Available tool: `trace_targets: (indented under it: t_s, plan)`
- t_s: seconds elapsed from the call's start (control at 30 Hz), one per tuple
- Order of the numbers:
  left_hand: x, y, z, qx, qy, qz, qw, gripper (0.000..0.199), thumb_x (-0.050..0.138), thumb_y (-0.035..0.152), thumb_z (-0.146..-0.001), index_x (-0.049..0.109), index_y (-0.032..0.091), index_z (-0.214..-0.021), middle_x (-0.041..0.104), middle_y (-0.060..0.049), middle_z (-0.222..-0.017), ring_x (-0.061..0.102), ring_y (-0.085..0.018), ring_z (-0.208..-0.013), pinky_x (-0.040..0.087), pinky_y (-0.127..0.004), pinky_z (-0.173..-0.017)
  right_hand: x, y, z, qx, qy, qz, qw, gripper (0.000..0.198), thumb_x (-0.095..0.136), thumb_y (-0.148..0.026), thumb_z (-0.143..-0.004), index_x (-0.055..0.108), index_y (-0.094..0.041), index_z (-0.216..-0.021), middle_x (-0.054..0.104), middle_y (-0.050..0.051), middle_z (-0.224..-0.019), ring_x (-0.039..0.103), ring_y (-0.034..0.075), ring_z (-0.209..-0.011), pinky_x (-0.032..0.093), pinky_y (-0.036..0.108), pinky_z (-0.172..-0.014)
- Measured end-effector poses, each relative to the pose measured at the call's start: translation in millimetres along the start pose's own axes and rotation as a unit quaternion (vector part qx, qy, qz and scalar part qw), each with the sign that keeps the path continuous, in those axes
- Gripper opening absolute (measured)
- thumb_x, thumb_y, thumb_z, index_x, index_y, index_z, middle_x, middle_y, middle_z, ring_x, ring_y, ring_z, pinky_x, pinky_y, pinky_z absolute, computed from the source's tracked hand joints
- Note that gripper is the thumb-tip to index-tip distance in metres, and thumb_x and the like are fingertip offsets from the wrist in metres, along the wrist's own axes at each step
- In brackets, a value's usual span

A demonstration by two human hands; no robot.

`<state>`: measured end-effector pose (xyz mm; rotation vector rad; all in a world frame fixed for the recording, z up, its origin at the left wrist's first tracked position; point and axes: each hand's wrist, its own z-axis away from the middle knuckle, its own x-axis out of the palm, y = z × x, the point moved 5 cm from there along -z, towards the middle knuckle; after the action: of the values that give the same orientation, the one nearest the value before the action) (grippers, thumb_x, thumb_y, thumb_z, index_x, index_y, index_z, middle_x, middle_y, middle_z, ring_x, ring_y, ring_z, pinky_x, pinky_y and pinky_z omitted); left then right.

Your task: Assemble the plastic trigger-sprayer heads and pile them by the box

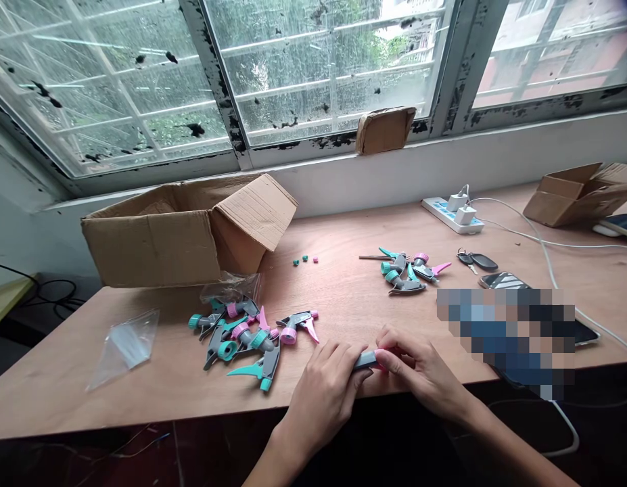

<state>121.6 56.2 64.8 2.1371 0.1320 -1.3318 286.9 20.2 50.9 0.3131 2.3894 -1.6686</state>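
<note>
Near the table's front edge, my left hand (pixel 329 379) is closed around a grey trigger spray head (pixel 364 360). The fingers and thumb of my right hand (pixel 419 370) pinch its right end, where a bit of pink shows; most of that end is hidden. To the left lies a pile of grey trigger spray heads (pixel 245 338) with teal and pink triggers and collars. One pink spray head (pixel 299 325) rests at the pile's right side. A smaller group of spray heads (pixel 409 272) lies behind my right hand. Small teal and pink nozzle caps (pixel 305 258) sit further back.
An open cardboard box (pixel 151 250) stands at the back left, a clear plastic bag (pixel 125 348) before it. A thin rod (pixel 374 257), power strip (pixel 452 215), keys (pixel 468 260) and phone (pixel 503 279) lie right. Another box (pixel 561 196) stands far right; white cables run nearby.
</note>
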Motion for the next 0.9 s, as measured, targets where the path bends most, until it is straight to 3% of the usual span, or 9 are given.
trace_targets:
  t_s: [0.2,0.33,0.5,0.7,0.9]
  plan:
    - [1,0,0,-0.008,0.002,-0.005,1.000,0.027,0.051,0.016,-0.102,0.053,0.020,-0.129,0.067,-0.009,-0.113,0.059,-0.028,-0.101,0.051,-0.043,-0.087,0,0,4,0.024,-0.052,-0.085,0.995,0.019,0.062,-0.040,-0.099,0.060,-0.023,-0.108,0.060,0.006,-0.101,0.060,0.019,-0.086,0.051,0.028,-0.067]
    - [0,0,-1,-0.013,0.004,-0.005,1.000,0.027,0.052,0.016,-0.102,0.053,0.020,-0.129,0.067,-0.009,-0.111,0.060,-0.028,-0.099,0.051,-0.043,-0.086,-1,1,3,0.024,-0.050,-0.092,0.994,0.017,0.058,-0.038,-0.102,0.063,-0.023,-0.107,0.060,0.007,-0.106,0.061,0.020,-0.093,0.053,0.030,-0.075]
    - [0,0,-2,-0.016,-0.009,0.004,1.000,0.028,0.052,0.020,-0.103,0.053,0.022,-0.131,0.066,-0.008,-0.115,0.060,-0.027,-0.101,0.052,-0.042,-0.087,-1,5,1,0.007,-0.026,-0.080,0.996,0.018,0.061,-0.039,-0.101,0.065,-0.022,-0.103,0.060,0.005,-0.100,0.062,0.017,-0.083,0.053,0.027,-0.069]
    - [0,2,-3,-0.001,-0.013,-0.012,1.000,0.029,0.048,0.024,-0.106,0.051,0.020,-0.134,0.068,-0.009,-0.117,0.060,-0.027,-0.104,0.052,-0.043,-0.090,2,6,5,-0.001,0.016,0.028,0.999,0.023,0.055,-0.040,-0.103,0.061,-0.021,-0.091,0.061,0.001,-0.077,0.058,0.015,-0.066,0.046,0.025,-0.058]
    - [-1,0,-4,-0.008,-0.002,0.004,1.000,0.029,0.051,0.024,-0.105,0.053,0.022,-0.133,0.068,-0.008,-0.117,0.060,-0.026,-0.103,0.052,-0.041,-0.088,7,-10,2,-0.092,0.038,0.196,0.976,0.032,0.043,-0.029,-0.107,0.056,-0.022,-0.079,0.059,0.000,-0.064,0.053,0.014,-0.053,0.037,0.028,-0.054]
